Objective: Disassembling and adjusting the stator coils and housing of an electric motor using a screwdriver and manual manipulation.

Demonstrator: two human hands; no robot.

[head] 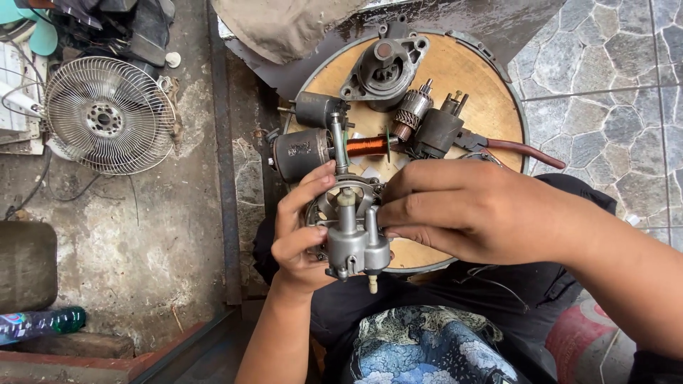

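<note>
Wooden round board (491,99) on stone floor (612,107); both hands' fingers (398,213) grip carburetor (352,242).

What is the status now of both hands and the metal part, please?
Left hand grip shut on grey metal carburetor. Right hand gripping its right side. Part held above round wooden board. Motor parts beyond, apart from hands.

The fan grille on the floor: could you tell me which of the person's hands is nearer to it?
Left. The left hand grips the metal part on the side toward the fan grille; the right hand is beyond the part, farther away.
</note>
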